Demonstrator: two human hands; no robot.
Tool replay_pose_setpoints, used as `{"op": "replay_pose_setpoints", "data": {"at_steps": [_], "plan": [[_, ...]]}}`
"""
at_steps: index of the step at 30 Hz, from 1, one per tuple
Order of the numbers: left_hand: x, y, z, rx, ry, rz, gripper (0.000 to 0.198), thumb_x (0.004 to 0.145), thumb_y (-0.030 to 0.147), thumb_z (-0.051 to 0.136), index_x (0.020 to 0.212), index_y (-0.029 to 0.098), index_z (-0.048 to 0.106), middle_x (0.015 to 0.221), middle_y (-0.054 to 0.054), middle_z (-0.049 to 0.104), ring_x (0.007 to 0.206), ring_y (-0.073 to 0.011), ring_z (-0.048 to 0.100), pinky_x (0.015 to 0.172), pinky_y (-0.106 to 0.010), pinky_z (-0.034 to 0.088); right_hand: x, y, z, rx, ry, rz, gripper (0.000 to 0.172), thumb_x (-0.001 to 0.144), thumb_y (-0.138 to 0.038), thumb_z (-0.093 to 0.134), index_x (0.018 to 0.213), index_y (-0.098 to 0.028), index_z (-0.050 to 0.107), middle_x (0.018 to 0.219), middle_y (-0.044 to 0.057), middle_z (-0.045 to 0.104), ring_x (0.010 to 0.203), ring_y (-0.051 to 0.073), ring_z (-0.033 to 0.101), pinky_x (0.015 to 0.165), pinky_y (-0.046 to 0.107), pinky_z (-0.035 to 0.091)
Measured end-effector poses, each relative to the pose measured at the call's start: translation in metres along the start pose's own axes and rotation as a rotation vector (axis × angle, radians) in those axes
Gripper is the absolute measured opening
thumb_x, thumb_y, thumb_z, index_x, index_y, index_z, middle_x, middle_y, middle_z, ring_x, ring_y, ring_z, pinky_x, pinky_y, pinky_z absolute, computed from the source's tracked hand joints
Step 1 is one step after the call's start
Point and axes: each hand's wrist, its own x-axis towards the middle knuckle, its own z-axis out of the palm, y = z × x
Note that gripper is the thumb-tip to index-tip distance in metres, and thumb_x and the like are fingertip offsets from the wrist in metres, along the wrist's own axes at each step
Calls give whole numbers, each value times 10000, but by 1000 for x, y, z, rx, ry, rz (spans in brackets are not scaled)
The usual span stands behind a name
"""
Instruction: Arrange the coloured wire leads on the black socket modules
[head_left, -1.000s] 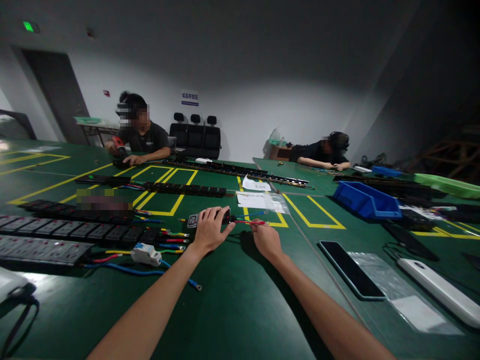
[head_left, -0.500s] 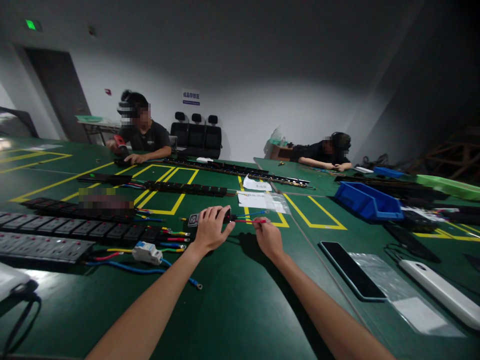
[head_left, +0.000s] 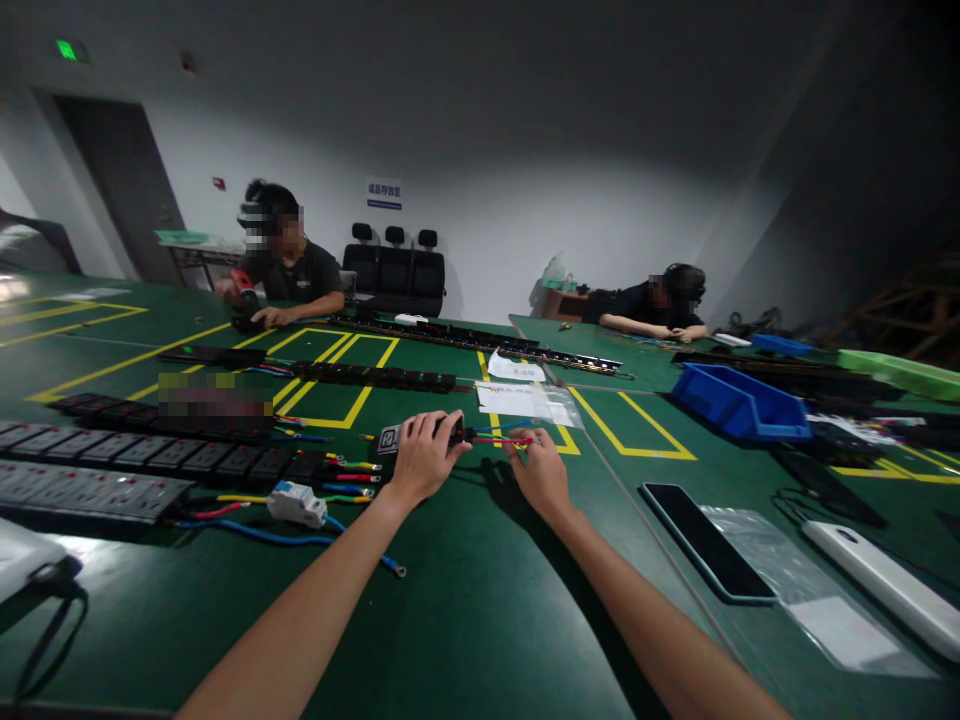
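Observation:
My left hand [head_left: 426, 458] is closed over a black block with a white-marked end [head_left: 388, 439]; most of the block is hidden under my fingers. Thin red, yellow-green and blue wires [head_left: 487, 438] run out of its right end. Their lugged ends meet my right hand [head_left: 541, 472], whose thumb and fingers close around the red and yellow-green wires. The blue wire's end lies just behind those fingertips. To the left, a white circuit breaker [head_left: 297, 504] sits with a thick blue cable [head_left: 255, 535] trailing from it.
Socket strips [head_left: 90, 485] lie at the left. Past my hands are paper sheets [head_left: 514, 398]. At the right are a blue bin [head_left: 739, 403], a phone [head_left: 706, 540], a plastic bag [head_left: 757, 545] and a white power bank [head_left: 885, 585]. Two people sit across the green table [head_left: 465, 620].
My right fingers have shifted on the wires, and a yellow-green end now shows beside the red one. My left hand stays on the black block.

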Motion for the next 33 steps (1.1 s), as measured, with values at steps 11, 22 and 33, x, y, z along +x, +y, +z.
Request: {"op": "replay_pose_setpoints", "data": {"at_steps": [11, 22, 33], "plan": [[0, -4, 0, -24, 34, -15, 607, 956, 628, 444, 1389, 211, 532, 1223, -137, 594, 1141, -286, 525, 978, -456, 411, 6, 8, 1, 377, 187, 239, 423, 870, -367, 463, 1200, -143, 601, 1007, 107, 634, 864, 230, 602, 775, 368, 513], [0, -1, -3, -39, -35, -13, 589, 956, 616, 460, 1390, 223, 526, 1243, -131, 591, 1148, -289, 516, 985, -461, 403, 9, 6, 1, 734, 51, 420, 514, 821, -443, 460, 1178, -132, 660, 865, 72, 682, 660, 197, 600, 433, 263, 428], [2, 4, -5, -16, -96, 11, 573, 954, 606, 478, 1370, 216, 529, 1225, -123, 601, 1147, -294, 522, 986, -469, 401, 8, 8, -3, 536, 217, 308, 353, 855, -511, 530, 846, -178, 644, 799, 64, 677, 749, 216, 600, 719, 331, 467]]}}
